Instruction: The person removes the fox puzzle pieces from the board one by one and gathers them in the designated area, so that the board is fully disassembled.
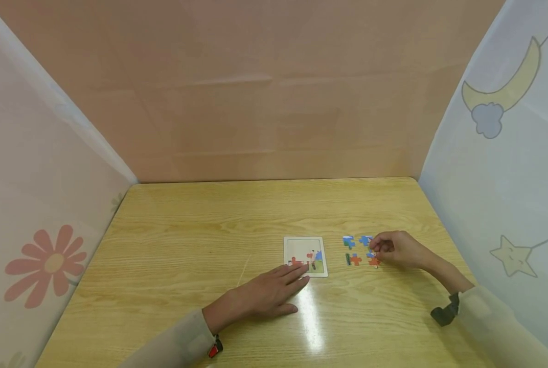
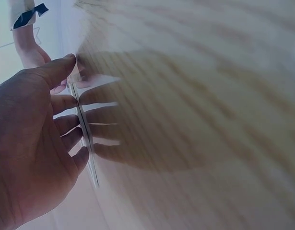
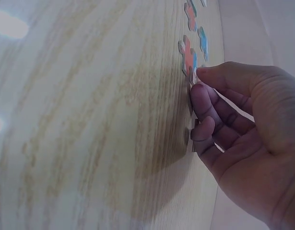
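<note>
Our left hand [image 1: 276,292] rests straight-fingered on the near edge of the puzzle tray [image 1: 299,249]; our right hand [image 1: 397,249] curls narrowly at the puzzle pieces [image 1: 356,259], gripping one or not, we cannot tell.

A narrow table strip [image 1: 335,255] parts tray [image 1: 303,238] from loose pieces [image 1: 356,259] (left grip [image 1: 274,291] partly blocking tray's near edge).

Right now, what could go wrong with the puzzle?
The right hand is close among the loose pieces, so it might knock one away. The left hand has fingers over the tray's near edge, so a push could perhaps shift the pieces inside.
</note>
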Tool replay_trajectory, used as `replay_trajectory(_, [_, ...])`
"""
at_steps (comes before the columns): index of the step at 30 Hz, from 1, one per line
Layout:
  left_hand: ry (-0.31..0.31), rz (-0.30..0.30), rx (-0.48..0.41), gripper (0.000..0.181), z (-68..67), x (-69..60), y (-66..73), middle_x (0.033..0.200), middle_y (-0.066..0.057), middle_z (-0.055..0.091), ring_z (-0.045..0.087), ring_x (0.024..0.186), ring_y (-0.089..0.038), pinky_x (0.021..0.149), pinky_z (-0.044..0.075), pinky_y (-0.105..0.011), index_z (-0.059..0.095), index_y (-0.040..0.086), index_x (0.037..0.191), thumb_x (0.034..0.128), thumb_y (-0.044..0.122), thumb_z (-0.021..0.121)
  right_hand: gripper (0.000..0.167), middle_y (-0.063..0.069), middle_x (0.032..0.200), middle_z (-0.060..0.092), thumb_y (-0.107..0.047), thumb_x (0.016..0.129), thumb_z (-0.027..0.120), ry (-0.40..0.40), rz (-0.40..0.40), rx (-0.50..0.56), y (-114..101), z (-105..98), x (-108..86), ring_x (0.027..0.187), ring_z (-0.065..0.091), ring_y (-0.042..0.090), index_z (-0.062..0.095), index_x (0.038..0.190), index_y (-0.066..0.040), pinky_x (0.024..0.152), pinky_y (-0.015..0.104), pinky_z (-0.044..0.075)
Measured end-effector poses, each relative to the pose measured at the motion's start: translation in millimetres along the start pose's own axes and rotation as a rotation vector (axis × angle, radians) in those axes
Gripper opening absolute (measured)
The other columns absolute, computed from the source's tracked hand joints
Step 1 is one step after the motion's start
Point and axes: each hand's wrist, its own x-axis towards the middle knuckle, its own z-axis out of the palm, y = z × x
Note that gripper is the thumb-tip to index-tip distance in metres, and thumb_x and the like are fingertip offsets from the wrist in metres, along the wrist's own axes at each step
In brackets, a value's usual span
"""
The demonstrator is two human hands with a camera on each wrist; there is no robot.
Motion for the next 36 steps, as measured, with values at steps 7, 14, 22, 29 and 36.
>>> replay_trajectory(7, [0.009, 0.001, -0.025, 0.07, -1.6, -0.3, 0.2, 0.177, -0.01, 0.019, 0.017, 0.164, -0.024, 0.132, 0.02, -0.038, 0.03, 0.009, 0.168, 0.1122, 0.048, 0.047, 0.016, 0.006, 0.098, 0.075, 0.002, 0.092, 0.078, 0.025, -0.018, -0.022, -4.5, -1.1, 1.3, 0.083, 0.068, 0.01, 0.075, 0.108, -0.001, 0.071, 0.024, 0.058])
replay_trajectory(14, [0.012, 0.001, -0.03, 0.069, -1.3, 0.1, -0.1, 0.177, -0.009, 0.021, 0.02, 0.163, -0.025, 0.131, 0.022, -0.039, 0.033, 0.01, 0.167, 0.1119, 0.049, 0.047, 0.018, 0.007, 0.099, 0.076, 0.0, 0.092, 0.079, 0.027, -0.054, -0.03, -16.9, 3.6, 12.0, 0.085, 0.067, 0.008, 0.074, 0.11, -0.001, 0.07, 0.024, 0.057])
replay_trajectory(22, [0.022, 0.0, -0.032, 0.068, -3.0, 0.9, 0.5, 0.176, -0.011, 0.022, 0.021, 0.163, -0.026, 0.131, 0.024, -0.04, 0.034, 0.009, 0.166, 0.112, 0.049, 0.047, 0.017, 0.002, 0.098, 0.075, -0.003, 0.094, 0.078, 0.0, -0.025, -0.052, -31.6, 14.1, 32.3, 0.085, 0.065, 0.007, 0.075, 0.111, -0.003, 0.073, 0.024, 0.056])
replay_trajectory(29, [0.017, -0.005, -0.031, 0.066, -2.4, 2.3, 0.6, 0.176, -0.011, 0.023, 0.022, 0.162, -0.025, 0.131, 0.024, -0.04, 0.036, 0.013, 0.166, 0.1122, 0.048, 0.047, 0.018, 0.002, 0.096, 0.073, 0.0, 0.093, 0.078, -0.016, -0.067, -0.037, -42.1, 24.9, 49.2, 0.085, 0.065, 0.008, 0.075, 0.111, -0.001, 0.072, 0.025, 0.057])
replay_trajectory(36, [0.027, 0.003, -0.059, 0.067, -1.8, 3.8, 0.9, 0.177, -0.011, 0.02, 0.018, 0.163, -0.025, 0.132, 0.021, -0.04, 0.033, 0.014, 0.167, 0.1118, 0.049, 0.047, 0.019, 0.005, 0.101, 0.074, -0.002, 0.093, 0.079, -0.031, -0.134, -0.055, -49.8, 34.2, 65.3, 0.085, 0.064, 0.009, 0.076, 0.112, -0.002, 0.07, 0.024, 0.055])
